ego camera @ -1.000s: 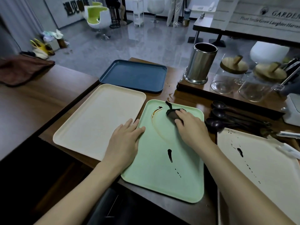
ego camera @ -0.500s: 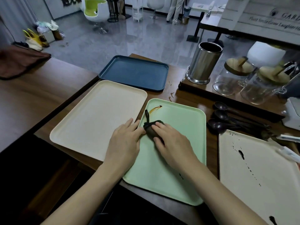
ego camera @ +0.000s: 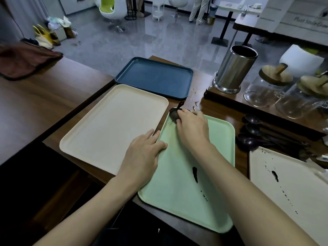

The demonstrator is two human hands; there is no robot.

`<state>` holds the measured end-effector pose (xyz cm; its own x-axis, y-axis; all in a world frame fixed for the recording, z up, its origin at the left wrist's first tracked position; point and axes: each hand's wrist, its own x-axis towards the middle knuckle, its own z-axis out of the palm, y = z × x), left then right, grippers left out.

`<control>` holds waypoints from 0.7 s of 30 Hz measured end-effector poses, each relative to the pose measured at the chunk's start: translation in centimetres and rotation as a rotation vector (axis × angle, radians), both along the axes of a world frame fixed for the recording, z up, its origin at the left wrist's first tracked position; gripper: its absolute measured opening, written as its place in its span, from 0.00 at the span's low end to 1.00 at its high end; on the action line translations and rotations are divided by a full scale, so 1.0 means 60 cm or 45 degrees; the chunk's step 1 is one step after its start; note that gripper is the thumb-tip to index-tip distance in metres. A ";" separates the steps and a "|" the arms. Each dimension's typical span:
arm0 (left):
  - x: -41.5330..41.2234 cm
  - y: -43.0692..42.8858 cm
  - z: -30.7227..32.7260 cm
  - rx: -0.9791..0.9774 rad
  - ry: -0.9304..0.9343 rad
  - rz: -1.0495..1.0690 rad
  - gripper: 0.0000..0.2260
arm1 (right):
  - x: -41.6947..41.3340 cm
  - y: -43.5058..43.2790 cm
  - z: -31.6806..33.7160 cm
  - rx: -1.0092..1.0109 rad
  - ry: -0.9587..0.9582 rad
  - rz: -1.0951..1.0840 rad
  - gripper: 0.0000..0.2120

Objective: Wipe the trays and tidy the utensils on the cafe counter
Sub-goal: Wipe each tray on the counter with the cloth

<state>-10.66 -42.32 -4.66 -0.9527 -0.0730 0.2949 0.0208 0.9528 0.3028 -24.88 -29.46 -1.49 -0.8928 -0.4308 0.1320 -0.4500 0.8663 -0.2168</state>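
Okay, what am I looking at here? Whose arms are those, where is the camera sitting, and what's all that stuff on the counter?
There is no machine here. These are a person's two bare arms, filmed by a wide-angle camera worn on their head, looking forward and down.

The left hand rests flat across the left edge of a green tray, probably to steady it. The right hand holds a small dark cloth down on the tray's far left corner. A dark streak sits on the tray nearer the person.

To the left lies a clean cream tray, and beyond it a blue tray. To the right are dark spoons, a splashed cream tray, a steel canister and glass jars with wooden lids.
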 end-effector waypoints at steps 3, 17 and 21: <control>0.002 -0.006 0.000 -0.010 0.007 -0.017 0.09 | 0.019 0.002 -0.003 0.025 0.009 0.085 0.11; 0.110 0.016 0.006 -0.123 -0.125 0.048 0.22 | 0.026 0.037 0.006 0.067 -0.013 0.266 0.16; 0.105 0.008 0.005 -0.163 -0.155 0.015 0.22 | -0.019 0.016 0.011 0.145 0.037 0.135 0.13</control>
<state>-4.36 -41.84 -4.33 -0.9813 -0.0538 0.1848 -0.0203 0.9837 0.1788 -26.04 -28.52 -0.83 -0.8380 -0.5359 0.1024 -0.5448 0.8319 -0.1053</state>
